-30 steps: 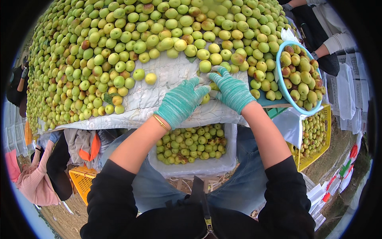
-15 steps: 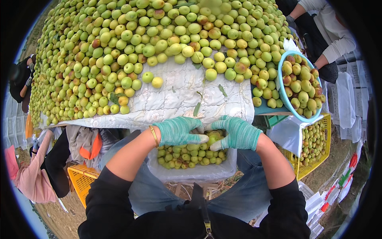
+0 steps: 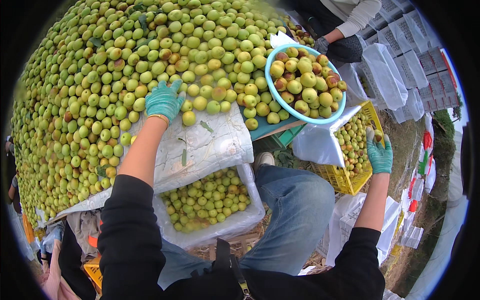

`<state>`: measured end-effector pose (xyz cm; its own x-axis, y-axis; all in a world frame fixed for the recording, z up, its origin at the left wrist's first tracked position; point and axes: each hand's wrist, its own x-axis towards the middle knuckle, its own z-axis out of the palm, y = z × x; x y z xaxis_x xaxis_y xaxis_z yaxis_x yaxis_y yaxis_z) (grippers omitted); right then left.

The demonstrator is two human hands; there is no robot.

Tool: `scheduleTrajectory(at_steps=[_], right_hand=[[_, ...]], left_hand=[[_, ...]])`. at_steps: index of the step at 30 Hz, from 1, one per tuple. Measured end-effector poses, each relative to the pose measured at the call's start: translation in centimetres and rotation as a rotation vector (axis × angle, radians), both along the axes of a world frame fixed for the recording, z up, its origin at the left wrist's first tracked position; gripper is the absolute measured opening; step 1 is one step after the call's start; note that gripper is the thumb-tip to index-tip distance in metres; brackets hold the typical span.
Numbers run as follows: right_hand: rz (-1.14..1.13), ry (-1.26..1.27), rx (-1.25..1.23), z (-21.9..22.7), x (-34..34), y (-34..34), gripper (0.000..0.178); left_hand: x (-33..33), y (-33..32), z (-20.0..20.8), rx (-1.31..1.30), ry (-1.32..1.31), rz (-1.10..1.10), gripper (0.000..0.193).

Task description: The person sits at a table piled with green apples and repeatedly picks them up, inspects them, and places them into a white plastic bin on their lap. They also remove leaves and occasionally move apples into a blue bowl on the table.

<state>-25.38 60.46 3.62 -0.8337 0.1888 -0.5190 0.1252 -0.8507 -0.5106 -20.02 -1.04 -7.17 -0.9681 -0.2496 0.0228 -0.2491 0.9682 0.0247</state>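
Note:
A large heap of green fruits [image 3: 80, 110], jujube-like and some with brown-red patches, covers the quilted white cloth [image 3: 200, 155]. My left hand [image 3: 164, 101], in a teal glove, lies on the heap's near edge with its fingers apart, touching fruits. Far to the right, my gloved right hand [image 3: 380, 153] is beside the yellow crate [image 3: 344, 181], with a small brownish fruit [image 3: 378, 135] between thumb and fingers. Below the cloth's edge, between my legs, a plastic-lined box [image 3: 254, 200] holds many green fruits.
A light-blue basin [image 3: 338, 111] of browner fruits sits at the table's right edge. A green crate [image 3: 286, 137] is under it. White plastic sheeting [image 3: 315, 145] hangs over the yellow crate. Another person's gloved hand [image 3: 321, 45] is beyond the basin; stacked trays [image 3: 400, 45] stand behind.
My hands have parted from above the lined box: the left went up onto the heap, the right out to the yellow crate with a fruit in it. The view has turned right.

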Motion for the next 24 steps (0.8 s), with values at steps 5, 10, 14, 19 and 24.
scheduleTrajectory(at_steps=[5, 10, 14, 19, 24], right_hand=[[-0.176, -0.238, 0.644, -2.9, 1.8, -1.4, 0.051], [1.151, 0.709, 1.136, -3.9, 2.3, -22.4, 0.040], [1.130, 1.259, 2.218, -6.8, -0.5, -38.3, 0.037], [1.389, 1.103, 2.494, -8.3, -0.6, -44.2, 0.019], [1.308, 0.643, 2.157, -6.5, -1.0, -45.1, 0.020]], left_hand=[[3.3, -1.0, -0.1, 0.291, -0.064, -0.173, 0.049], [0.4, -7.1, 1.0, -0.148, 0.264, 0.119, 0.055], [0.2, -7.5, 0.3, -0.103, 0.060, 0.230, 0.061], [4.3, -6.4, 0.7, -0.109, 0.084, 0.108, 0.054], [8.9, -5.6, 0.6, -0.039, 0.014, 0.014, 0.051]])
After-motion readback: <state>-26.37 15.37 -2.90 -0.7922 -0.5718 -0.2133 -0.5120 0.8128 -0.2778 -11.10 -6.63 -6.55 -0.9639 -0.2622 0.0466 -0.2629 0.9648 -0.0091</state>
